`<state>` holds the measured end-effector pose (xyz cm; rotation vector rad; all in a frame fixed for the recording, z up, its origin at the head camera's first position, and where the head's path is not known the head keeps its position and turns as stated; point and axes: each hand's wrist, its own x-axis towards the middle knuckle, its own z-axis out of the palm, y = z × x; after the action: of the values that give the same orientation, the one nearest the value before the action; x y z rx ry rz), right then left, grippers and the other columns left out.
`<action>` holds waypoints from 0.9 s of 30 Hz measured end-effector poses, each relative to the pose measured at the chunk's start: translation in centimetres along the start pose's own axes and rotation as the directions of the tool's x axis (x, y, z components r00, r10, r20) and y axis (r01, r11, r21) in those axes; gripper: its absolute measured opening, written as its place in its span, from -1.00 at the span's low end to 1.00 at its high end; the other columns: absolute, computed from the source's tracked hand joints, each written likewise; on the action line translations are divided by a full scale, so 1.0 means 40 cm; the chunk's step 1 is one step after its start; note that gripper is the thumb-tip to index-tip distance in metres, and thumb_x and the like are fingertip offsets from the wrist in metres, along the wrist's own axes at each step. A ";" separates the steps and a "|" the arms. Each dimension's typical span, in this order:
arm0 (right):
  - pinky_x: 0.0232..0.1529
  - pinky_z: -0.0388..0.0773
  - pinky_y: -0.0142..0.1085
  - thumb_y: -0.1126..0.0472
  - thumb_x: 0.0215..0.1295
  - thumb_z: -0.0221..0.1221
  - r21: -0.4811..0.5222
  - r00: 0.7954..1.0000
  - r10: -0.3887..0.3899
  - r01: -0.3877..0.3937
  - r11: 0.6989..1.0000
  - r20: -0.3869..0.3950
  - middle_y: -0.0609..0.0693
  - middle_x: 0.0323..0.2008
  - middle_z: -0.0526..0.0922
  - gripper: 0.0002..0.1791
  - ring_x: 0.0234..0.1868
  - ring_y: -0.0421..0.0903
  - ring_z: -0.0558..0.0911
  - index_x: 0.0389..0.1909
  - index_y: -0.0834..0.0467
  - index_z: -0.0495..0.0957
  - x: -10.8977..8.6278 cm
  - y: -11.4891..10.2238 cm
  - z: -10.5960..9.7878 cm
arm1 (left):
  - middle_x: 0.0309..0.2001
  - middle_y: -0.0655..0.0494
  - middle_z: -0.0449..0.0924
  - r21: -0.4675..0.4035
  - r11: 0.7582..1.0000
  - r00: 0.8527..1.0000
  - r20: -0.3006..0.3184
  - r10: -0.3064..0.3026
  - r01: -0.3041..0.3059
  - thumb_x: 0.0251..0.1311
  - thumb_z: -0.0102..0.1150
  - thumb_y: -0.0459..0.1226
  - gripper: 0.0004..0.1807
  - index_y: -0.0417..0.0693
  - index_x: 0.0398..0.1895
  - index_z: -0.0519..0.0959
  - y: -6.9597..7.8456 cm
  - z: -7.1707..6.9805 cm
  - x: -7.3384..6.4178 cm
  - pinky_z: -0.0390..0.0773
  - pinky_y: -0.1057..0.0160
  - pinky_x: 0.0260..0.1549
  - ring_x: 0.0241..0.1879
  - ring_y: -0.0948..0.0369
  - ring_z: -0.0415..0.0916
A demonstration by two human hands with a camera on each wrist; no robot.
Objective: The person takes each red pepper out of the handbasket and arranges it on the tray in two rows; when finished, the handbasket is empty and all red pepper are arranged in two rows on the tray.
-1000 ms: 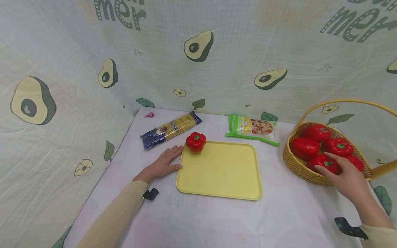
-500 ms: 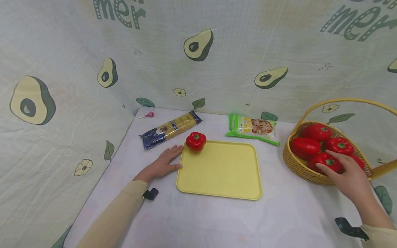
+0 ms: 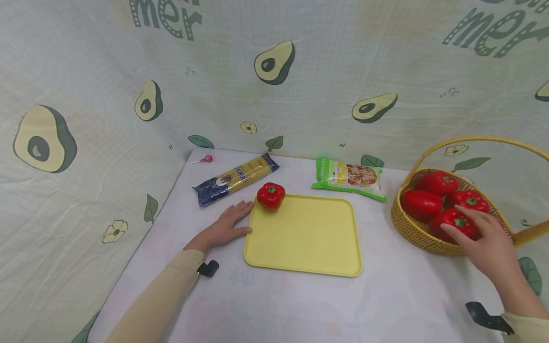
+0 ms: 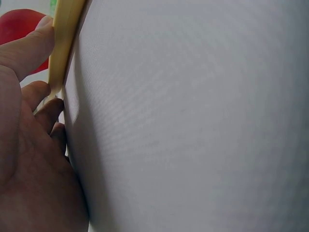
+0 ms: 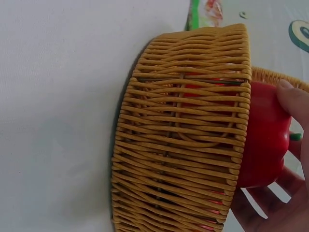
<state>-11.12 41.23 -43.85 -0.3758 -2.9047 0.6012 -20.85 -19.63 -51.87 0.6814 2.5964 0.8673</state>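
My right hand (image 3: 491, 243) reaches over the near rim of a wicker basket (image 3: 409, 232) and grips a red bell pepper (image 3: 450, 223) by its sides, thumb to the left. In the right wrist view this bell pepper (image 5: 265, 140) shows above the basket's wall, its green stem facing the palm. More red peppers (image 3: 422, 205) lie around it in the basket. My left hand (image 3: 220, 231) lies on the table with fingers extended, against the left edge of a yellow tray (image 3: 309, 238). Another red bell pepper (image 3: 271, 196) sits on the tray's far left corner.
Behind the tray lie a blue and gold pasta packet (image 3: 236, 180) and a green-edged food packet (image 3: 350, 178). A pink lollipop (image 3: 208, 158) is at the back left. The basket's tall handle (image 3: 480, 138) arches over it. Printed cloth hangs behind and on the left.
My right hand has shifted slightly to the right and up, and the gripped bell pepper has moved with it inside the basket. My left hand and the tray have stayed put.
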 end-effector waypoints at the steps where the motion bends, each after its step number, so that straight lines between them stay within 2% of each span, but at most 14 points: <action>1: 0.22 0.10 0.57 -0.10 0.43 0.23 0.004 1.000 0.002 -0.002 1.000 -0.002 0.54 0.43 0.06 -0.14 0.47 0.54 -0.01 0.57 0.21 0.13 -0.001 -0.001 -0.001 | 0.63 0.08 -0.04 0.000 1.000 1.000 0.000 0.000 0.000 0.38 0.20 0.07 -0.09 0.06 0.65 0.01 0.000 0.000 0.000 -0.30 -0.03 0.57 0.63 0.06 -0.28; 11: 0.10 0.26 0.57 -0.01 0.43 0.26 0.028 0.998 -0.016 0.018 0.999 -0.056 0.51 0.41 0.14 -0.19 0.45 0.51 0.07 0.55 0.20 0.17 -0.005 -0.009 -0.014 | 0.64 0.08 -0.06 0.000 1.000 1.000 0.005 0.002 -0.002 0.39 0.18 0.07 -0.09 0.06 0.66 -0.01 -0.001 0.000 -0.001 -0.30 -0.04 0.57 0.63 0.06 -0.29; 22: 0.04 0.27 0.60 -0.03 0.45 0.22 0.039 0.998 -0.013 0.016 0.999 -0.068 0.49 0.47 0.03 -0.20 0.49 0.50 -0.01 0.56 0.20 0.16 -0.010 -0.023 -0.022 | 0.64 0.10 -0.07 0.004 1.000 1.000 0.008 -0.003 0.003 0.39 0.17 0.09 -0.09 0.09 0.66 -0.02 -0.002 0.001 0.001 -0.31 -0.04 0.57 0.63 0.07 -0.31; 27: 0.07 0.23 0.61 -0.05 0.46 0.20 0.048 0.997 -0.024 0.027 0.998 -0.074 0.50 0.48 0.00 -0.19 0.49 0.51 -0.02 0.56 0.20 0.14 -0.012 -0.026 -0.025 | 0.64 0.09 -0.07 -0.001 1.000 1.000 0.006 0.000 0.000 0.39 0.18 0.09 -0.08 0.08 0.66 -0.02 -0.003 -0.001 0.001 -0.31 -0.05 0.57 0.63 0.06 -0.30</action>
<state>-10.68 40.54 -42.57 -0.3461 -2.8154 0.6394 -20.94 -19.72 -51.93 0.6827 2.5908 0.8657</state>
